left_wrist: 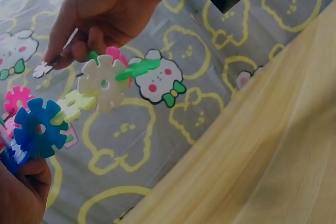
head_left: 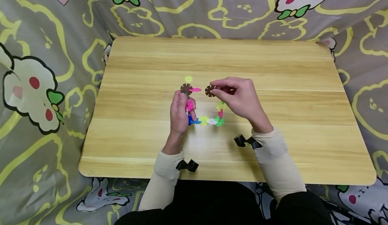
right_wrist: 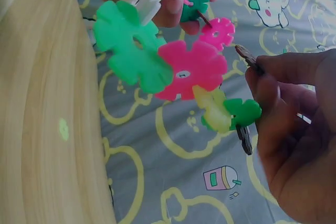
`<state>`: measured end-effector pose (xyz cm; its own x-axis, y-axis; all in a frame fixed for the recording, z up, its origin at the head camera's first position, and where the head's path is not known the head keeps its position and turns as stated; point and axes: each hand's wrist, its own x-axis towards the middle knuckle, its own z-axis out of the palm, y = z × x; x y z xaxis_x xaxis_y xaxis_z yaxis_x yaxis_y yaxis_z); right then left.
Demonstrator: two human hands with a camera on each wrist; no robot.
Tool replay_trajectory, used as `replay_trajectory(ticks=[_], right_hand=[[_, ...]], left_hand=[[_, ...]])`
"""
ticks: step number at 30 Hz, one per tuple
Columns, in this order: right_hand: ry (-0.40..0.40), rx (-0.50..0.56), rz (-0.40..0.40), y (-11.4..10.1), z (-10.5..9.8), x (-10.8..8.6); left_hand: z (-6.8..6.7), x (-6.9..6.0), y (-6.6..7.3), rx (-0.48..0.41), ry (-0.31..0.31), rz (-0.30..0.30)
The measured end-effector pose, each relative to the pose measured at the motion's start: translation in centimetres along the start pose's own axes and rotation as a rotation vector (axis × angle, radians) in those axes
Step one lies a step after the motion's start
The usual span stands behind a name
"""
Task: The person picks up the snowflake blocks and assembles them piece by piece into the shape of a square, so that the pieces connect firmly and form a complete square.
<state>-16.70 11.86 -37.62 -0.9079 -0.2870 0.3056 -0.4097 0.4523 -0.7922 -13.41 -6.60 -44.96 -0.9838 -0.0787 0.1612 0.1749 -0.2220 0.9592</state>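
Note:
Notched plastic snowflake discs in several colours form a chain, blue [left_wrist: 41, 128], white [left_wrist: 104, 83], green [right_wrist: 131, 45] and pink [right_wrist: 191, 69] among them. My left hand [head_left: 179, 114] grips the chain's left side. Above its fingertips stands a brown disc [head_left: 186, 89] with an edge-on pink disc [head_left: 196, 90] pointing right. With thumb and index finger, my right hand [head_left: 237, 95] pinches another brown disc [head_left: 209, 91], apart from that pink one by a small gap. Beneath the right hand, a yellow disc [head_left: 221, 105] belongs to the chain's right side; the fingers hide part of that end.
One loose yellow-green disc [head_left: 188, 79] lies on the wooden table [head_left: 145, 60] beyond the left hand. A patterned grey curtain [head_left: 194, 12] hangs around the table's back and sides. Black cameras [head_left: 188, 165] are strapped at both wrists.

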Motion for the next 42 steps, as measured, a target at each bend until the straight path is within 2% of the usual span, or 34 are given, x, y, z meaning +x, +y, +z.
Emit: replay_trajectory(ticks=[8, 22, 27, 31, 38, 42], right_hand=[[-0.007, -0.094, -0.019, -0.39, 0.02, 0.18], [-0.059, -0.096, -0.023, -0.3, -0.15, 0.25], [-0.087, -0.087, -0.063, -0.13, -0.25, 0.33], [-0.099, -0.068, -0.093, 0.03, -0.24, 0.4], [-0.13, -0.071, -0.091, 0.38, 0.0, 0.27], [-0.141, -0.075, -0.101, 0.56, 0.23, 0.16]], left_hand=[[0.14, -0.14, -0.07, 0.033, -0.005, -0.041], [0.13, -0.12, -0.23, 0.096, -0.031, -0.028], [0.12, -0.11, -0.16, 0.116, -0.048, -0.017], [0.06, -0.18, -0.14, 0.146, -0.058, -0.033], [0.01, -0.2, -0.12, 0.161, -0.119, -0.09], [-0.04, -0.18, 0.0, 0.162, -0.164, -0.089]])
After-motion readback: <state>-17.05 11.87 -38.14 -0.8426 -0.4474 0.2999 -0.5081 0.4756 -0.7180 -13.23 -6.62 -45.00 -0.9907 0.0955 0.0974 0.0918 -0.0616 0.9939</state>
